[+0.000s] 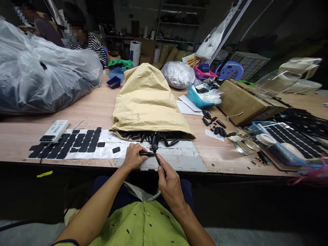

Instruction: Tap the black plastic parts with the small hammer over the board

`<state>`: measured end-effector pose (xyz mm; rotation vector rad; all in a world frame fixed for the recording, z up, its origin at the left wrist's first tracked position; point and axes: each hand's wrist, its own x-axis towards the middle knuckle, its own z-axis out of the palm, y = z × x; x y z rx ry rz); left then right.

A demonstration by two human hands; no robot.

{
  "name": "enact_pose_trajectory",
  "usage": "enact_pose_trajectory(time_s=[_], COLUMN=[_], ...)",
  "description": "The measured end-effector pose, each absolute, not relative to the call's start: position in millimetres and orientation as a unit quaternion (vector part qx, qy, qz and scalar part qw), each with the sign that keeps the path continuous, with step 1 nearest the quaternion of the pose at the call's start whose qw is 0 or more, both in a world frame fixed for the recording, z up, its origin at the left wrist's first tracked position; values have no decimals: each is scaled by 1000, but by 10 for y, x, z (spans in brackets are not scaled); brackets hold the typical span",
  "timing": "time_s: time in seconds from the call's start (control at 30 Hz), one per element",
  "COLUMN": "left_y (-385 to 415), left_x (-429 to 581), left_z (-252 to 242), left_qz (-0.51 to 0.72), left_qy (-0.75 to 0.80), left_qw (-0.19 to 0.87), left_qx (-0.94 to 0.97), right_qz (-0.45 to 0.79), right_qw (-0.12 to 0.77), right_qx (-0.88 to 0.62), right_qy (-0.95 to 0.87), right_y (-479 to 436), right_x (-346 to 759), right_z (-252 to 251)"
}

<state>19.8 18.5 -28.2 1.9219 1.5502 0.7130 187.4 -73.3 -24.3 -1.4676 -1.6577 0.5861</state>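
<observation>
My left hand (134,156) is closed on one end of a slim black tube-like piece (148,154), which lies across the grey board (179,160) at the table's front edge. In my right hand (168,179) is the thin handle of a small hammer (155,148), its dark rounded head over the far end of that piece. Whether the head touches the piece, I cannot tell. Just beyond my hands, a beige sack (150,102) lies with its mouth facing me. Several black elongated parts (164,139) spill out of it.
A sheet of black stickers (87,141) and a white device (54,131) lie left. A large plastic bag (51,75) stands behind them. On the right are loose black parts (217,130), a cardboard box (246,102) and a blue basket (284,155). Two people sit at the back left.
</observation>
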Motion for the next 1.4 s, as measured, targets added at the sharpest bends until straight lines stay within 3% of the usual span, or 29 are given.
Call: enact_pose_trajectory(time_s=[0.67, 1.0, 1.4], left_y=[201, 206, 215], left_x=[120, 91, 95], left_z=[-279, -298, -275], left_qz=[273, 254, 238], left_qy=[546, 532, 542], left_qw=[276, 279, 292], left_qx=[743, 758, 751], right_qz=[289, 253, 237], right_qw=[412, 414, 406], right_qx=[-629, -558, -575], right_qy=[-593, -674, -670], right_y=[-794, -806, -811], right_x=[1993, 1814, 1880], right_z=[-154, -248, -303])
